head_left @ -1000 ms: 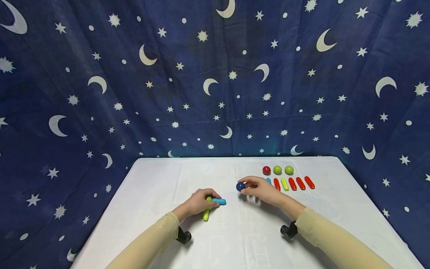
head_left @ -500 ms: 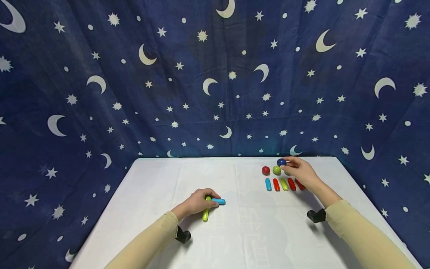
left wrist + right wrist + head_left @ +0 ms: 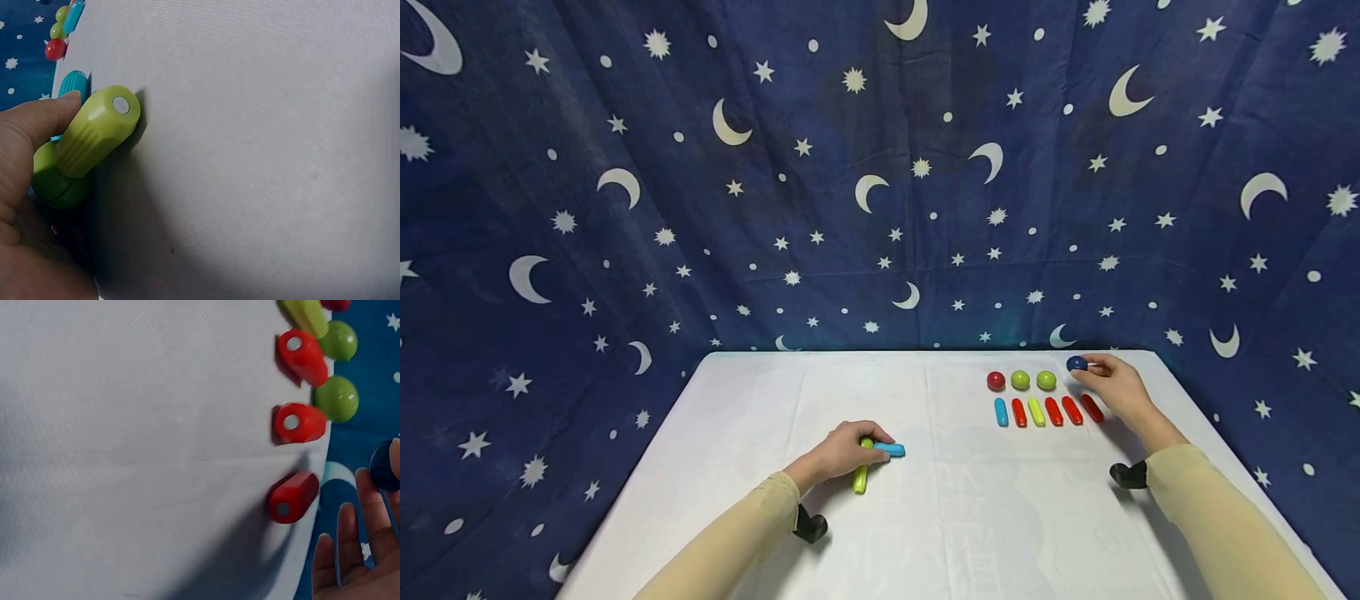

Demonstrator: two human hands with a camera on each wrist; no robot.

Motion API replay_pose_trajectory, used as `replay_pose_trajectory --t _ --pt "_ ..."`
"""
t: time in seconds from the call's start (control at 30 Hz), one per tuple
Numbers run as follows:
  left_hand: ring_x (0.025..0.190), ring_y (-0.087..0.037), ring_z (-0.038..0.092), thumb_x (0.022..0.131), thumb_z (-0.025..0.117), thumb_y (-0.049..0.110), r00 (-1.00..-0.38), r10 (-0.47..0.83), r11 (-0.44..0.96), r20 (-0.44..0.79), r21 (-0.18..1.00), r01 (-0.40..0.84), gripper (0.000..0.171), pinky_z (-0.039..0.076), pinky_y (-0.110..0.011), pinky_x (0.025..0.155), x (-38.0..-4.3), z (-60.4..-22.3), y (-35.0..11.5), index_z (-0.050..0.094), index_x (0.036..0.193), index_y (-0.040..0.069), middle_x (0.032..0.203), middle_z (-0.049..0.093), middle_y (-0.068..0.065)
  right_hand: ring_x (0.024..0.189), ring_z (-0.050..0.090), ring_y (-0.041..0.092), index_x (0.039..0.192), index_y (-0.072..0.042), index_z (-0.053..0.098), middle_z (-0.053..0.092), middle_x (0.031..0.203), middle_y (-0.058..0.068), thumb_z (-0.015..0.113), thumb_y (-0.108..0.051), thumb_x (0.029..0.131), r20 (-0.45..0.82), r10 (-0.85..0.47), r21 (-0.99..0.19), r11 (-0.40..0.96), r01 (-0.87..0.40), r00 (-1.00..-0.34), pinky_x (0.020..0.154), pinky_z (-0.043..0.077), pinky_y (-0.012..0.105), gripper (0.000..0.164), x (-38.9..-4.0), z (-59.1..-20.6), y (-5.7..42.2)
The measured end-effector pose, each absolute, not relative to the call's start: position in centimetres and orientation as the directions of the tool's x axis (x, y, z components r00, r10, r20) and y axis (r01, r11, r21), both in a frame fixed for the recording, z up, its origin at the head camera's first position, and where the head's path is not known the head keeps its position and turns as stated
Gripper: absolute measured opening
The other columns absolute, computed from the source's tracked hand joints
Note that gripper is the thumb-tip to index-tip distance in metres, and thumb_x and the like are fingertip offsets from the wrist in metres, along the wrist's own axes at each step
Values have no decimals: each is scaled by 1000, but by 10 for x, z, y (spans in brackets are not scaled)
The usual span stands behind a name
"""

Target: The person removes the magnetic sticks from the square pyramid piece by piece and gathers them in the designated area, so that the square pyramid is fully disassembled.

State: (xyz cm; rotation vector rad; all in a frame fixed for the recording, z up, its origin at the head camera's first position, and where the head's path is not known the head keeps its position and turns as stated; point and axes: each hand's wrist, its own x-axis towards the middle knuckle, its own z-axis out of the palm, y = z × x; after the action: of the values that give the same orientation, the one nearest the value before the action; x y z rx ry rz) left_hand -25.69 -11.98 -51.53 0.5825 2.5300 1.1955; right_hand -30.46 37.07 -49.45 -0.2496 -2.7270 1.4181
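Observation:
My left hand (image 3: pixel 844 451) pinches a light blue magnetic rod (image 3: pixel 892 449) low over the table. A green ball (image 3: pixel 61 191) joins that rod to a yellow-green magnetic rod (image 3: pixel 97 134), which points toward me in the head view. Far back on the right, my right hand (image 3: pixel 1122 390) holds a dark blue ball (image 3: pixel 1077 364) between thumb and fingers. The ball is right of the second green ball (image 3: pixel 1047 381) and behind the rightmost red rod (image 3: pixel 1092 408). Only part of the dark blue ball shows in the right wrist view.
One red ball (image 3: pixel 996 381) and another green ball (image 3: pixel 1020 380) stand in the back row. Before them lie a light blue rod (image 3: pixel 1001 412), a yellow-green rod (image 3: pixel 1037 412) and several red rods (image 3: pixel 1054 411). A starry curtain (image 3: pixel 820 208) hangs behind the white table (image 3: pixel 737 400).
My right hand has carried the dark blue ball from the table's middle back and right, past the green balls to the row's right end. The left hand has stayed in place.

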Motion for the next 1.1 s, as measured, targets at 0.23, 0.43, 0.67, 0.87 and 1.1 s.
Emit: replay_pose_trajectory --t 0.23,0.43,0.67,0.87,1.1 --pt "106 -16 59 93 78 25 -875 479 575 -74 779 249 15 43 -42 99 -257 -514 -118 77 108 26 110 70 10 114 50 43 149 5 42 50 134 32 65 -33 101 -44 191 -793 591 150 -981 103 45 57 65 -307 -508 375" --pt "106 -16 59 92 79 24 -877 475 570 -67 783 249 15 44 -40 97 -257 -515 -118 77 108 25 109 70 10 119 47 47 149 5 42 46 138 35 66 -25 101 -75 193 -783 596 178 -978 106 42 60 61 -311 -515 375" --pt "104 -15 58 92 79 23 -877 476 563 -67 789 245 15 44 -39 95 -257 -515 -118 77 107 24 109 70 9 121 46 48 148 5 43 46 138 35 67 -23 99 -104 211 -757 617 215 -972 106 40 62 61 -316 -518 376" --pt "104 -14 58 92 79 23 -879 472 569 -70 785 244 15 44 -38 94 -257 -515 -119 77 107 25 108 70 10 121 46 48 148 2 44 46 140 34 68 -26 99 -119 225 -741 628 237 -967 106 39 63 61 -318 -519 374" --pt "104 -15 59 92 78 24 -881 468 569 -72 787 238 14 44 -41 96 -256 -515 -120 77 107 25 109 70 10 120 46 49 147 2 47 48 137 34 68 -22 99 -110 234 -702 670 242 -966 105 34 68 57 -316 -516 368"
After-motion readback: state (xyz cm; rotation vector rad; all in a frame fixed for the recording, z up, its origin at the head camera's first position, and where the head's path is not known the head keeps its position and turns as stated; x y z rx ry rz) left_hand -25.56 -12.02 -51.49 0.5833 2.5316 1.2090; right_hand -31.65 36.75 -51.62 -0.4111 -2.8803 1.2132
